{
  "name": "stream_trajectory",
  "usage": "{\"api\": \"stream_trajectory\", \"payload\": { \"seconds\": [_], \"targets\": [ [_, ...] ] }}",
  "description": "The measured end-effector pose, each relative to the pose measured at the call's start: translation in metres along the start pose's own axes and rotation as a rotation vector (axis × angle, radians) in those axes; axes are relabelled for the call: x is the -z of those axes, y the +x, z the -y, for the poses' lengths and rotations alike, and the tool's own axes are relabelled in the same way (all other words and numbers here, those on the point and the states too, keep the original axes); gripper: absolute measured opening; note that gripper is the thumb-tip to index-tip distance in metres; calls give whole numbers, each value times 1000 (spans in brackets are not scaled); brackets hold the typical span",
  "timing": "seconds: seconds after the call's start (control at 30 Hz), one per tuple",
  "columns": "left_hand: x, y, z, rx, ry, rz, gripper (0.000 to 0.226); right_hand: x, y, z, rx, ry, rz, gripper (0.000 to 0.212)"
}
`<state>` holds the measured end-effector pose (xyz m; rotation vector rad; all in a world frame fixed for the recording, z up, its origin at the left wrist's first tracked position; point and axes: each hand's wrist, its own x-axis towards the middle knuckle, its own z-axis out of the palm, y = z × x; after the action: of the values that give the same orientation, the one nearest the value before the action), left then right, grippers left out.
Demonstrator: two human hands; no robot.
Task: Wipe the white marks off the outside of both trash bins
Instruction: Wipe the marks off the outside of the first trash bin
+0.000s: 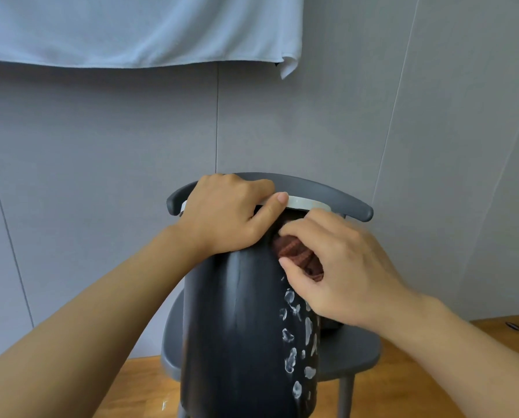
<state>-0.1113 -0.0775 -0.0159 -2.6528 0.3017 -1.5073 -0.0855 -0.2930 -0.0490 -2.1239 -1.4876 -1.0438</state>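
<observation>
Left hand (pixel 226 212) grips bin (pixel 237 327) rim; right hand (pixel 339 267) pinches cloth (pixel 294 254); grey chair (pixel 351 351), wood floor (pixel 433 387).

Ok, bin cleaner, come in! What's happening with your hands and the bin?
Left hand holds black bin at its rim. Right hand presses brown cloth on its side. White marks remain below. Nothing blocking.

One black trash bin (pixel 237 327) is seen, marked with white smears (pixel 294 342) — roughly a dozen, too blurred for an exact count. One rust-brown cloth (pixel 297 254), one grey chair (pixel 351 351), one pale towel (pixel 137 28) and two hands — left hand (pixel 225 215), right hand (pixel 339 267) — are counted.
</observation>
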Motion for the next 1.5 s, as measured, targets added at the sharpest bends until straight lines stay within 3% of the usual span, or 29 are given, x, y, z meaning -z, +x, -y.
{"api": "stream_trajectory", "payload": {
  "seconds": [0.13, 0.37, 0.63, 0.87, 1.2, 1.5],
  "targets": [
    [2, -2, 3, -11, -15, -5, 46, 0, -20, 9, 111, 28, 196, 18],
    [1, 0, 0, -3, -20, -9, 46, -1, 5, 5, -25, -6, -59, 32],
    [5, -6, 10, 45, -80, 10, 48, -26, -57, 21, 147, 73, 145, 24],
    [3, -6, 18, 78, -21, 1, 59, -21, -8, 3, -143, 148, -92, 29],
    [-2, -7, 34, 144, -17, 29, 58, -43, -71, 21, -28, 241, 79, 23],
    [-1, -4, 26, 29, -62, 9, 55, -39, -39, 5, -273, 296, -141, 36]
  ]
}}
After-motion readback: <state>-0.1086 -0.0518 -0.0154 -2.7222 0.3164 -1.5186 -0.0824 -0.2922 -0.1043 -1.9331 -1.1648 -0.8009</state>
